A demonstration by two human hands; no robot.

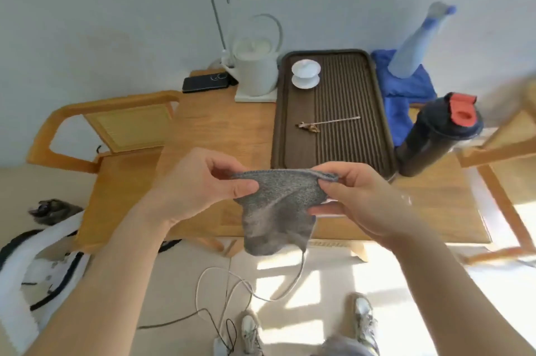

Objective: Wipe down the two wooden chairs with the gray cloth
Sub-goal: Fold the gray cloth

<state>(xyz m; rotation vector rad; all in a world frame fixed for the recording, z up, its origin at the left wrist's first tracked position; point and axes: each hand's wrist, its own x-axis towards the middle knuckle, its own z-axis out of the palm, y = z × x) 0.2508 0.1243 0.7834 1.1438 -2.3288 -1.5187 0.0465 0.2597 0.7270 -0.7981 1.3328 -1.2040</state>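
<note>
Both hands, left hand [203, 190] and right hand [359, 199], pinch the gray cloth [278, 205]

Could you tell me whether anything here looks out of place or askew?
Loose cables trail across the floor by the person's shoes, a possible trip hazard. On the table, nothing looks spilled or damaged.
</note>
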